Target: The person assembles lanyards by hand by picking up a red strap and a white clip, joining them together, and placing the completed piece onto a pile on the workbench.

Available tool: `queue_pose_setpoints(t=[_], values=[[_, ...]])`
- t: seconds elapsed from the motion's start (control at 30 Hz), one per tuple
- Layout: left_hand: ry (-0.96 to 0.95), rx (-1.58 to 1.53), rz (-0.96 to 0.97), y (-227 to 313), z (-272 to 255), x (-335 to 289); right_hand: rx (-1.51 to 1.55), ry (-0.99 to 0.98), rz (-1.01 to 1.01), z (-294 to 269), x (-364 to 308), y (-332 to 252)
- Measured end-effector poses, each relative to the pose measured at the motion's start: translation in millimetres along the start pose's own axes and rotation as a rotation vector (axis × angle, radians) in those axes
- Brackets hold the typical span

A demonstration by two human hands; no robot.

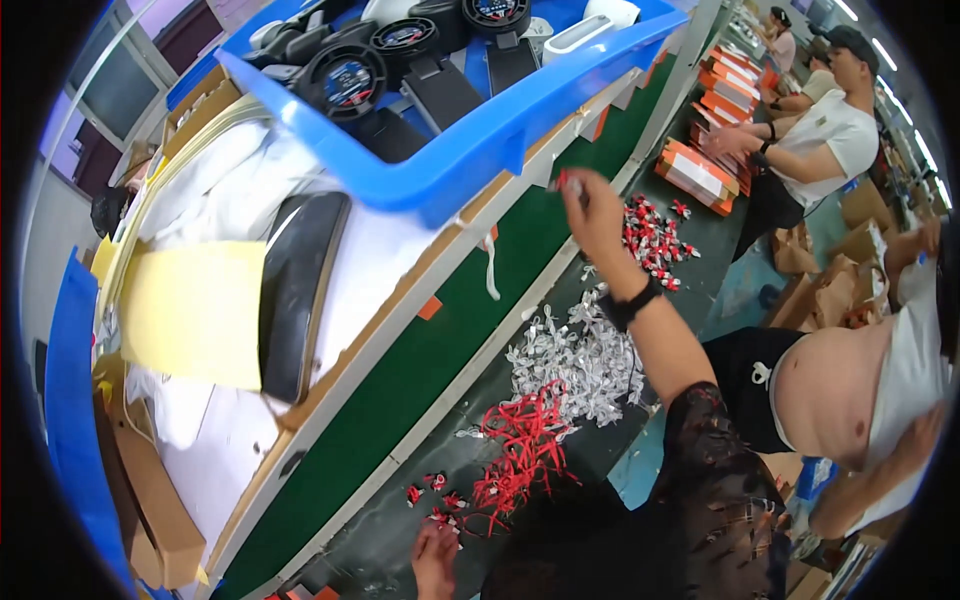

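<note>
My right hand, a dark band on its wrist, reaches out over the green belt. Its fingers are closed on a small red piece, too small to make out fully. Beneath that forearm lie a heap of small red-and-white bundles and a larger heap of white coiled cables. A tangle of red cords spreads nearer to me. My left hand is low in view with its fingers curled, beside several small red-and-black pieces; whatever it may hold is hidden.
A blue bin of black round-faced devices stands above the belt. On the white shelf lie a phone-like black slab and yellow paper. Co-workers are at the right, one handling orange boxes; another person's bare torso is close by.
</note>
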State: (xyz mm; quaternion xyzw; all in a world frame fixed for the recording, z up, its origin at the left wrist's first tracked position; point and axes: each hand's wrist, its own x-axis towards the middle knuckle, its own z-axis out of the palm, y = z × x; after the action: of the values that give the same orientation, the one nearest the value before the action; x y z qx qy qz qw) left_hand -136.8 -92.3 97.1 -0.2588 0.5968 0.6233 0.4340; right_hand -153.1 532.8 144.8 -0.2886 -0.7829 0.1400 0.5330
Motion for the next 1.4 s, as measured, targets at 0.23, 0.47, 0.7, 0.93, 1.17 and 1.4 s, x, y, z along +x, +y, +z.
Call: queue_pose_setpoints(t=[0.23,0.47,0.7,0.93,1.17,1.4], values=[[0.23,0.036,-0.073,7.1,9.3,-40.9,0.019,-0.023,0.284,105.1,93.5,189.3],[0.177,-0.07,0.001,-26.7,-36.3,-50.9,-0.335,-0.173,0.52,64.0,100.6,73.5],[0.153,-0.014,0.101,-5.2,10.9,-71.1,0.36,-0.436,0.672,-151.5,-41.5,-41.5],[-0.028,0.106,0.145,-38.2,-10.5,-60.2,0.44,-0.816,0.923,-251.2,-213.4,-160.4],[-0.103,0.153,0.225,-88.0,-35.5,-71.9,-0.375,-1.288,0.474,-212.9,-391.6,-118.7],[-0.044,0.167,0.19,-136.2,-72.7,-85.1,0.002,-1.205,0.146,-179.5,-404.6,-202.5]])
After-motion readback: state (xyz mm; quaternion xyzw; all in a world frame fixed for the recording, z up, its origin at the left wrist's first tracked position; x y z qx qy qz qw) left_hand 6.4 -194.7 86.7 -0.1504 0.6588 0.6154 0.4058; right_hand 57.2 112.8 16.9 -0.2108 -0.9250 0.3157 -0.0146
